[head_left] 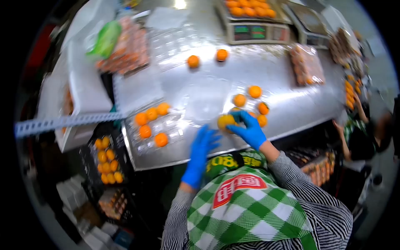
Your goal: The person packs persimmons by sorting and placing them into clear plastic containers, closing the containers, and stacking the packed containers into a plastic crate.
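A blue-gloved left hand (203, 143) hung spread, holding nothing; at its one o'clock, over the silver metal worktop (291, 108), a round yellow-orange fruit (225, 121), probably light, bruisable, best cupped mid-girth, was grasped by the blue-gloved right hand (252, 131).

The table (200, 79) is smooth, glossy metal; the tray (176, 136), clear shiny plastic; the oranges (254, 91), smooth-skinned; the gloves (251, 131), smooth and rubbery-looking; the apron (246, 216) and sleeves (318, 202), matt cloth; the pack (307, 64), wrapped in glossy plastic film
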`<state>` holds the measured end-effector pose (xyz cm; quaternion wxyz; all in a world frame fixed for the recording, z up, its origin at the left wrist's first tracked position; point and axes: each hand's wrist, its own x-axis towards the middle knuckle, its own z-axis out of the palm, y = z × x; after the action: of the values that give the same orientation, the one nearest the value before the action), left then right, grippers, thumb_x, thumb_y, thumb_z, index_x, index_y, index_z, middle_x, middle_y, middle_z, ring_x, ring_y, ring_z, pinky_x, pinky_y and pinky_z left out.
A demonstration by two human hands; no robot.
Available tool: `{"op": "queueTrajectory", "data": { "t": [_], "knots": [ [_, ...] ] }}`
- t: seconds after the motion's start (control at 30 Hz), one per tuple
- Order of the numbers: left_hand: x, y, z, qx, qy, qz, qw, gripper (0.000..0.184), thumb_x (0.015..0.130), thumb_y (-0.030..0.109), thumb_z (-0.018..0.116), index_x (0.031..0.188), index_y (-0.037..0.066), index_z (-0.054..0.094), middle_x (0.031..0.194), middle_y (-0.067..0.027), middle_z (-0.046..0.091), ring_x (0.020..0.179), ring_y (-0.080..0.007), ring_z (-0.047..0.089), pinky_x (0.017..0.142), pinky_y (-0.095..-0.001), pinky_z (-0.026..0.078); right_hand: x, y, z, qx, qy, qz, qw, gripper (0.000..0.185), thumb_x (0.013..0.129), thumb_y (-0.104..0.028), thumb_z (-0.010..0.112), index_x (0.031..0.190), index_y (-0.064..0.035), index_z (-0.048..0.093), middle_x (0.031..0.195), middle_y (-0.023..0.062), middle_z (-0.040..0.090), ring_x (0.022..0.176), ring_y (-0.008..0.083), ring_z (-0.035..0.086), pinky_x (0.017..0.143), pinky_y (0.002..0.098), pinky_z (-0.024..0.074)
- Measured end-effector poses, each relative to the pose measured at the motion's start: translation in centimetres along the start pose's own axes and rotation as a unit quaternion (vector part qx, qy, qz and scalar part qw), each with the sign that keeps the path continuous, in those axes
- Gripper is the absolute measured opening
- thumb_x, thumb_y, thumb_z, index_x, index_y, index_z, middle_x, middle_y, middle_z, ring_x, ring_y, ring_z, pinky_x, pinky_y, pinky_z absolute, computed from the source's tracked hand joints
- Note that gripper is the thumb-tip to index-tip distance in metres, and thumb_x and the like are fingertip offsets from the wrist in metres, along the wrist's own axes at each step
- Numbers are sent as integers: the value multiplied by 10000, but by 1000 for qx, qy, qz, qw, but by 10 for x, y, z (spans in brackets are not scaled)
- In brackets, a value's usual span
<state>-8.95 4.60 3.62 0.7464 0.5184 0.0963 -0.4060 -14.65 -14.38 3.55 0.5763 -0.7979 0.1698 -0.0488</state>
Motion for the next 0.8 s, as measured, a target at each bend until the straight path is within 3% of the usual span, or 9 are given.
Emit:
{"op": "queueTrajectory", "data": {
  "t": [0.07,0.17,0.23,0.3,0.37,0.47,0.57,0.7,0.8],
  "knots": [
    [8,-10,6,-66,-17,-17,998,436,909,286,572,1244,24,476,1133,-117,561,979,-207,600,815,-307,519,0,-4,20,-53,-80,-89,991,386,766,-203,723,1084,-41,578,997,115,590,899,247,574,783,340,454],
    [11,-9,-6,-55,29,-32,998,401,886,289,608,1171,23,519,1097,-112,565,961,-201,609,760,-270,531,2,12,22,-233,15,-194,953,375,773,-214,699,1098,-63,588,1018,137,571,922,323,551,810,407,423],
    [0,8,-23,27,90,9,996,372,876,258,624,1165,42,535,1055,-93,570,897,-164,604,730,-256,514,6,49,14,-332,72,-92,936,391,771,-260,694,1104,-81,594,999,147,570,879,342,549,778,436,409],
    [-10,15,-42,112,154,82,978,350,884,238,608,1181,65,542,1012,-74,582,844,-141,599,714,-242,497,13,53,0,-419,39,-52,906,403,762,-291,694,1099,-94,597,994,153,568,843,349,549,716,431,415],
    [-18,15,-76,126,247,153,948,350,847,134,649,1179,79,552,1010,-53,565,841,-118,569,703,-230,495,17,61,-2,-405,15,-43,913,431,749,-288,705,1121,-101,592,1001,151,570,842,342,561,711,430,429],
    [-51,50,-127,199,391,241,866,408,831,124,667,1184,26,488,1044,-90,557,893,-159,576,718,-267,514,23,65,-5,-396,-25,-67,915,477,741,-274,713,1169,-116,578,1020,154,572,842,333,576,712,422,452],
    [-90,97,-186,112,482,242,834,317,814,133,696,1047,18,513,892,-55,574,762,-130,584,650,-246,487,27,65,-9,-417,-65,-80,903,543,737,-247,716,1238,-127,546,1053,170,573,872,337,588,754,410,476],
    [-113,146,-286,126,549,246,788,336,817,200,703,1066,31,553,845,-34,597,652,-98,558,552,-219,451,32,59,-9,-427,-86,-48,899,530,742,-229,705,1232,-102,545,1068,181,570,892,342,592,756,406,485],
    [-105,179,-353,145,478,259,826,334,800,215,720,1030,16,582,865,-52,612,681,-111,579,571,-238,482,32,62,1,-466,-74,-21,881,517,752,-224,692,1227,-90,540,1082,187,564,895,345,594,756,407,488]
  ]
}}
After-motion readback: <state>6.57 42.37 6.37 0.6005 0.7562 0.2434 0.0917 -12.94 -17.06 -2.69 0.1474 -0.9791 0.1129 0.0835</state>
